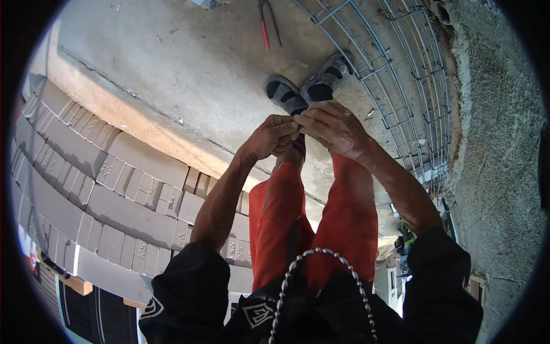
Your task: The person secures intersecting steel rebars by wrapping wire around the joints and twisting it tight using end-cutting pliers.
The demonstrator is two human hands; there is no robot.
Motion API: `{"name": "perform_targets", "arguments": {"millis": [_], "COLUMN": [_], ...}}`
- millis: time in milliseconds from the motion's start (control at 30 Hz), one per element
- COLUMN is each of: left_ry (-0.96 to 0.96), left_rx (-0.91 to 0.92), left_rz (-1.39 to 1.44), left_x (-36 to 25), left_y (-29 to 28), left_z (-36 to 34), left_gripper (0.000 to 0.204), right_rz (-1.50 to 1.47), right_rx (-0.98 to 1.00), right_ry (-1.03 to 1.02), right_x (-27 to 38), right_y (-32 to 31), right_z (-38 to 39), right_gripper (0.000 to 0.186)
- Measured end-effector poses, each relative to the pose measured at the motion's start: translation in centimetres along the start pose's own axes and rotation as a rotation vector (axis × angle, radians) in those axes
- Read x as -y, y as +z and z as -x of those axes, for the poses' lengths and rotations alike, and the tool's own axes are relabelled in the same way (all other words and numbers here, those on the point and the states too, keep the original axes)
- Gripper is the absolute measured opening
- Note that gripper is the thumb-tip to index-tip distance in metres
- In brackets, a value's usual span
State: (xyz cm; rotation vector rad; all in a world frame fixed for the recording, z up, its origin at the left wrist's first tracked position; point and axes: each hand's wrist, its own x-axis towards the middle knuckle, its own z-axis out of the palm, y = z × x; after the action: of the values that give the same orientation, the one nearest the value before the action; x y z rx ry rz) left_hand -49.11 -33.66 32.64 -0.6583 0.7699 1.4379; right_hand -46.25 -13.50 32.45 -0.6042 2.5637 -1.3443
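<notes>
My left hand and my right hand meet in front of me, above my lower legs. The fingertips of both are pinched together and touch or nearly touch. Whatever lies between them, if anything, is too small or hidden to make out. Beyond my feet, a pair of long-handled pincers with a red grip lies on the concrete floor, apart from both hands.
Steel rebar cages lie to the right of my feet, beside a rough concrete wall. Grey blocks are stacked along the left. My sandalled feet stand on the floor. A beaded chain hangs near my chest.
</notes>
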Motion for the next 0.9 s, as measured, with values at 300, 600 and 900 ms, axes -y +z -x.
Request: {"name": "perform_targets", "arguments": {"millis": [300,600,900], "left_ry": [0.267,0.446,-0.328], "left_rx": [0.369,0.827,1.255], "left_rz": [-1.339,-1.935,-1.732], "left_x": [-6.9,-11.4,-19.3], "left_y": [7.9,13.5,12.3], "left_z": [1.0,-0.8,2.6], "left_gripper": [0.014,0.011,0.021], "right_rz": [-1.098,-2.231,-1.741], "right_rx": [0.328,0.387,0.007], "right_ry": [0.671,0.937,0.766], "right_x": [1.6,3.2,12.5], "right_y": [-6.2,-7.5,-6.7], "right_z": [3.7,6.7,-1.0], "right_gripper": [0.029,0.032,0.042]}}
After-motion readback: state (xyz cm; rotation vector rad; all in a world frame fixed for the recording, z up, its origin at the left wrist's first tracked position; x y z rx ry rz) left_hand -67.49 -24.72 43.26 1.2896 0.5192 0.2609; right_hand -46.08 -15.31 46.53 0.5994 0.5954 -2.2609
